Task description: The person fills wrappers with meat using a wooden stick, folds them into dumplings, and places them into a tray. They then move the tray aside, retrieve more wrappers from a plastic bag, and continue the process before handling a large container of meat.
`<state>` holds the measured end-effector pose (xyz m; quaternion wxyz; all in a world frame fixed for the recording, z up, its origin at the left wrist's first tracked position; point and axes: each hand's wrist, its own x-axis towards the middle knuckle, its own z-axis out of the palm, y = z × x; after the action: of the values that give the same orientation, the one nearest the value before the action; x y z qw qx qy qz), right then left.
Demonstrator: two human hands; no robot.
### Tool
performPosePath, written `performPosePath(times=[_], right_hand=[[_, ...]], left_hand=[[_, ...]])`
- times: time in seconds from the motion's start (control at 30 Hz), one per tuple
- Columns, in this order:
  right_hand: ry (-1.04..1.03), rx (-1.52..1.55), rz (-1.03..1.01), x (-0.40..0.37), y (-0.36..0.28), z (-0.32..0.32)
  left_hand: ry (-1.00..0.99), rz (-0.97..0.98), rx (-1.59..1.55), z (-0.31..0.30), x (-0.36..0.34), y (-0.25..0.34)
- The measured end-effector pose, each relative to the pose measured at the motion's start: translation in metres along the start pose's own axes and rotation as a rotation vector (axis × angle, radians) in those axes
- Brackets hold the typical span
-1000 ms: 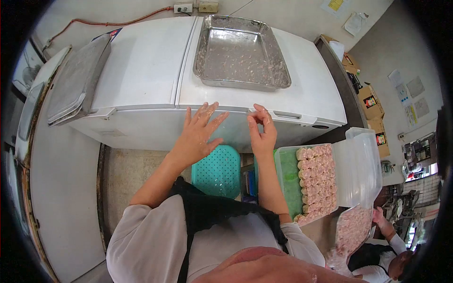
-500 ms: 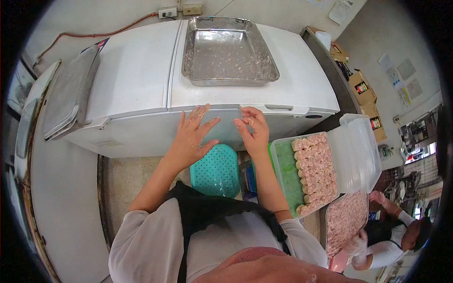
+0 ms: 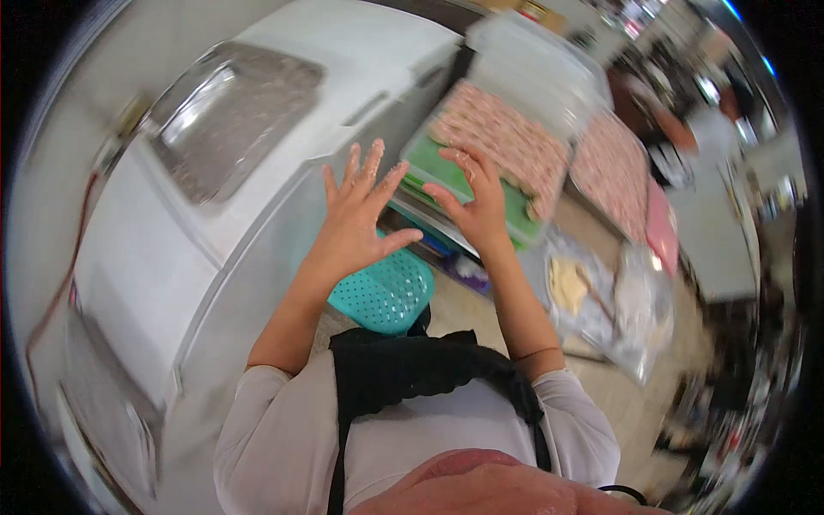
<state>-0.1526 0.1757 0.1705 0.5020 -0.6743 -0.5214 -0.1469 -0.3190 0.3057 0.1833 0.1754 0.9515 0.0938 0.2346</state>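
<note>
My left hand [image 3: 356, 215] is held up in the air with its fingers spread, holding nothing; bits of pale residue cling to the fingers. Beside it, my right hand [image 3: 476, 197] is also raised, fingers apart and slightly curled, with residue on the tips. Just beyond the right hand stands a clear plastic container [image 3: 549, 184] with a green base, where rows of pink meat-filled dumplings [image 3: 502, 142] are packed. A turquoise perforated stool [image 3: 386, 292] is below my left hand.
A metal tray [image 3: 249, 129] smeared with meat residue rests on a white chest freezer [image 3: 360, 51]. Past the container are a tray of ground meat [image 3: 611, 167] and a plastic bag with yellowish wrappers [image 3: 568, 285]. A co-worker [image 3: 699, 129] stands at the far right.
My body and view have turned right, toward the dumpling container and the table. The freezer and metal tray have shifted left in view. Both hands stay raised and empty; the co-worker has changed posture.
</note>
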Motion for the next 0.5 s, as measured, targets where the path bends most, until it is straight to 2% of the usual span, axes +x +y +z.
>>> performPosePath(times=[0.07, 0.2, 0.3, 0.4, 0.5], right_hand=[[0.113, -0.087, 0.014, -0.025, -0.003, -0.030], [0.143, -0.357, 0.172, -0.076, -0.026, -0.096], [0.253, -0.486, 0.244, -0.108, -0.043, -0.136], [0.352, -0.588, 0.262, -0.133, -0.045, -0.168], [0.368, -0.618, 0.294, -0.160, -0.042, -0.205]], left_hand=[[-0.004, 0.098, -0.056, 0.017, 0.011, 0.011], [-0.068, 0.312, -0.205, 0.052, 0.025, 0.055], [-0.124, 0.448, -0.269, 0.067, 0.028, 0.089], [-0.140, 0.539, -0.295, 0.086, 0.037, 0.115], [-0.156, 0.562, -0.316, 0.107, 0.045, 0.154]])
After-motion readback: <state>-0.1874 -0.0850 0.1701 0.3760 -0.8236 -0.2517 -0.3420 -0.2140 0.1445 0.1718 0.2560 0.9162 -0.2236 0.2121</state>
